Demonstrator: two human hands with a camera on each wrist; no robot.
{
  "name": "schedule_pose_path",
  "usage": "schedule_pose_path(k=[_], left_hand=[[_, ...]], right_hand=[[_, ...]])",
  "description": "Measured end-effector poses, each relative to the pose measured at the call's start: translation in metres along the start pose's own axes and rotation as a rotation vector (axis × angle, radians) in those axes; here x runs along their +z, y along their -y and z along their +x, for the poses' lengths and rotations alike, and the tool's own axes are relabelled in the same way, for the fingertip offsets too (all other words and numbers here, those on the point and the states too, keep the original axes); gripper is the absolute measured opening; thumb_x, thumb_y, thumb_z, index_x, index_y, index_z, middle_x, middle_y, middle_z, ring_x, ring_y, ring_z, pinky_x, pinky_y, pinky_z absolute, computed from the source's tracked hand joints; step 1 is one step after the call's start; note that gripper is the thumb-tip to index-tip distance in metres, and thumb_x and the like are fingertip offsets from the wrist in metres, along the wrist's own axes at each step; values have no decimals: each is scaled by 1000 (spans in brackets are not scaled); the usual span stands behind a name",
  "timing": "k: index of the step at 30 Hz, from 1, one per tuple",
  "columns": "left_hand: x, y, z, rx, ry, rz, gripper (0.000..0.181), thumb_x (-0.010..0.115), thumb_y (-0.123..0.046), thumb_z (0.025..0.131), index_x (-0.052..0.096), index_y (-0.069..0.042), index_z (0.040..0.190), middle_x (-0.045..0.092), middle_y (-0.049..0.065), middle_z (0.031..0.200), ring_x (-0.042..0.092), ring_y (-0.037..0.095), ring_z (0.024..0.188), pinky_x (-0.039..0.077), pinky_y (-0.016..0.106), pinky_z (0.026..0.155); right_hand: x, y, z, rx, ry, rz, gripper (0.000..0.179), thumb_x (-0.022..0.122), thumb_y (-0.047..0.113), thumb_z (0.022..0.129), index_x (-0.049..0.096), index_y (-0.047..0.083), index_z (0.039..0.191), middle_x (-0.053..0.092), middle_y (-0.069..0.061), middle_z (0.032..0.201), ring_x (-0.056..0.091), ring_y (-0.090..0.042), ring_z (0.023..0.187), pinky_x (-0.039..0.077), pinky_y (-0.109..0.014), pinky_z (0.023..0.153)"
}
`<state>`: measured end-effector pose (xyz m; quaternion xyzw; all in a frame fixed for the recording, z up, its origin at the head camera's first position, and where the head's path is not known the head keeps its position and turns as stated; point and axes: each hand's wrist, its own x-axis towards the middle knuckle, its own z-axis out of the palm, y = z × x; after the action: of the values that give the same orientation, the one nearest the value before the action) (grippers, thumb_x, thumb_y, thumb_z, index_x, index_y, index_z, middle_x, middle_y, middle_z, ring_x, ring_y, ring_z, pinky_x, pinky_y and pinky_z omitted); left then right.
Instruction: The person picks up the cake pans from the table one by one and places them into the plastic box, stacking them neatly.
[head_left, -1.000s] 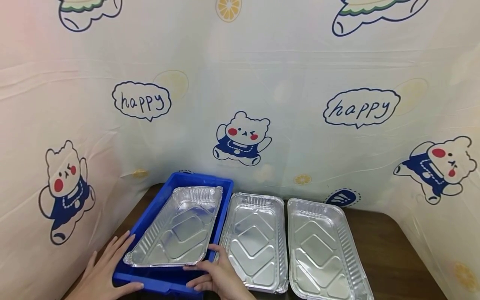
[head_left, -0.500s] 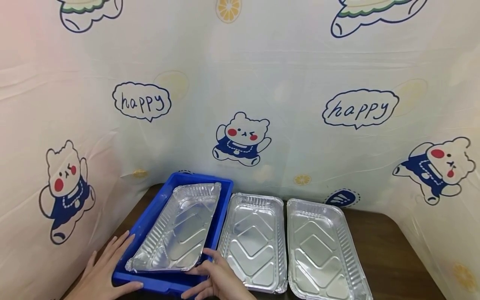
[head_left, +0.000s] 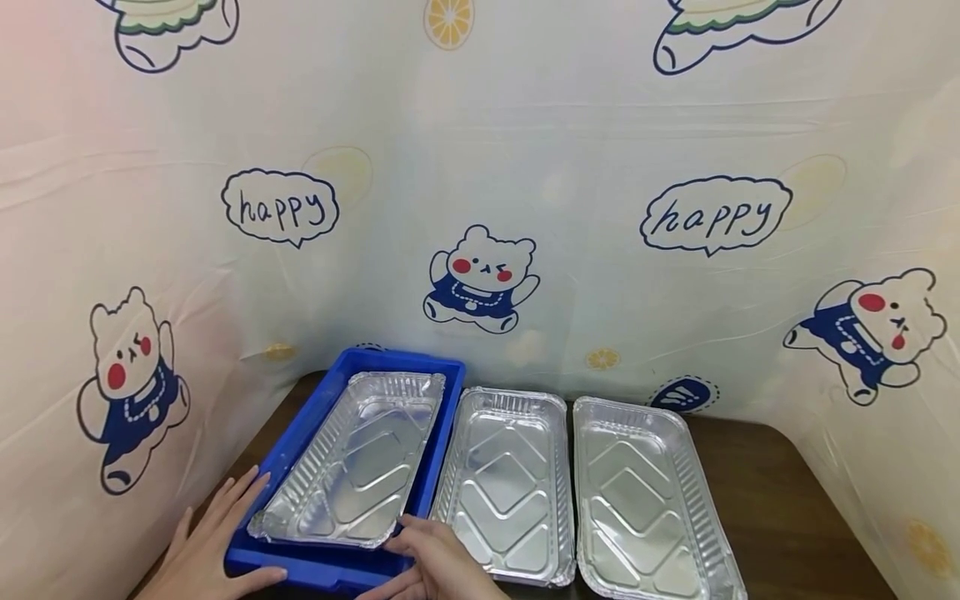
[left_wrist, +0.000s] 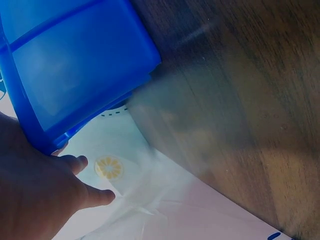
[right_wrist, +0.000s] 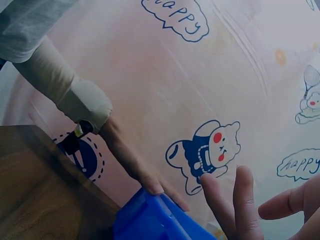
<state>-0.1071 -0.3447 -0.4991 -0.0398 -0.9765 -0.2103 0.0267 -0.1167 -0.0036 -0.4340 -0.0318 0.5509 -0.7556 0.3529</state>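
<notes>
While the head view's centre serves as the dial for the general layout, a blue bin point(head_left: 307, 568) stands at 7 o'clock on a dark wooden table point(head_left: 753, 492), with a foil tray point(head_left: 375, 450) lying over its cavity. The corner of this tray at 8 o'clock from its own middle appears to overlap the bin's rim. The left hand point(head_left: 206, 533), at 8 o'clock from the tray, rests against the bin, its fingers straight and spread apart. The right hand point(head_left: 442, 560), at 5 o'clock from the same tray, pinches the nearby corner between thumb and finger. A second tray point(head_left: 508, 492) lies at 6 o'clock, just beside the bin; a third tray point(head_left: 637, 508), between 4 and 5 o'clock, lies close beside the second. Both show raised chevron ridges on their floors.

Left wrist view: the bin occupies 10 o'clock, the hand 8 o'clock, and the wood grain 2 o'clock. Right wrist view: a bin corner appears at 6 o'clock, and a pale sleeve point(right_wrist: 65, 80) at 10 o'clock; the pinched corner is hidden here. Behind everything, a pale cloth point(head_left: 592, 125) bears printed bears, orange slices and the word "happy".
</notes>
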Motion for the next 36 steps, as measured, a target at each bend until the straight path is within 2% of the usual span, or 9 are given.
schedule_pose_path(k=[5, 10, 13, 17, 22, 25, 30, 33, 36], left_hand=[[0, -1, 0, 6, -9, 7, 118, 79, -66, 81, 19, -14, 168, 22, 29, 167, 16, 65, 146, -9, 91, 105], [1, 0, -2, 0, -1, 7, 117, 79, -66, 81, 20, -13, 167, 22, 29, 167, 16, 65, 146, -10, 90, 105], [1, 0, -2, -2, 1, 5, 117, 79, -66, 81, 20, -13, 167, 22, 29, 167, 16, 65, 146, -10, 90, 105], [0, -1, -1, -3, 3, 6, 117, 78, -66, 82, 20, -13, 168, 22, 30, 167, 17, 65, 145, -9, 91, 104], [-2, -2, 0, -7, 10, 7, 115, 78, -66, 82, 21, -13, 167, 22, 30, 167, 16, 66, 145, -8, 92, 104], [-3, -1, 0, -5, 8, 10, 115, 78, -66, 83, 21, -12, 167, 21, 30, 167, 16, 66, 146, -9, 91, 104], [-2, -1, 0, 2, 3, 9, 115, 79, -65, 82, 22, -12, 167, 21, 29, 167, 17, 66, 145, -8, 91, 105], [-1, 0, -1, 9, 3, 9, 114, 79, -64, 83, 23, -11, 166, 22, 29, 167, 18, 66, 145, -4, 92, 104], [-2, -1, 0, 12, 4, 2, 113, 79, -63, 83, 23, -12, 166, 21, 28, 168, 18, 66, 145, -4, 93, 104]], right_hand=[[0, 0, -4, -22, -24, -45, 71, 58, 12, 94, 32, -24, 149, 58, -36, 137, 72, -53, 99, 64, -29, 70], [1, -1, -7, -19, -51, -96, 69, 59, 13, 94, 36, -24, 148, 68, -24, 125, 77, -43, 90, 62, -25, 64], [0, 0, -7, -6, -31, -104, 70, 58, 13, 95, 33, -24, 149, 66, -26, 130, 77, -43, 92, 62, -24, 66], [1, 1, -6, -4, -12, -85, 72, 57, 12, 95, 29, -25, 150, 65, -33, 128, 71, -53, 100, 63, -28, 69], [4, 0, -4, -33, -26, -78, 76, 56, 11, 94, 24, -21, 155, 57, -37, 137, 71, -56, 99, 64, -32, 68], [6, -1, -2, -53, -53, -102, 76, 57, 10, 92, 27, -15, 158, 52, -37, 143, 72, -55, 96, 65, -33, 66], [8, -4, -3, -89, -100, -185, 72, 59, 8, 88, 40, -7, 156, 65, -23, 126, 77, -48, 87, 63, -27, 61], [9, -5, -4, -103, -107, -250, 70, 59, 8, 87, 45, -5, 154, 70, -14, 119, 78, -43, 84, 63, -28, 63], [8, -3, -6, -84, -97, -288, 69, 58, 9, 88, 46, -3, 154, 72, -12, 117, 78, -40, 85, 64, -32, 68]])
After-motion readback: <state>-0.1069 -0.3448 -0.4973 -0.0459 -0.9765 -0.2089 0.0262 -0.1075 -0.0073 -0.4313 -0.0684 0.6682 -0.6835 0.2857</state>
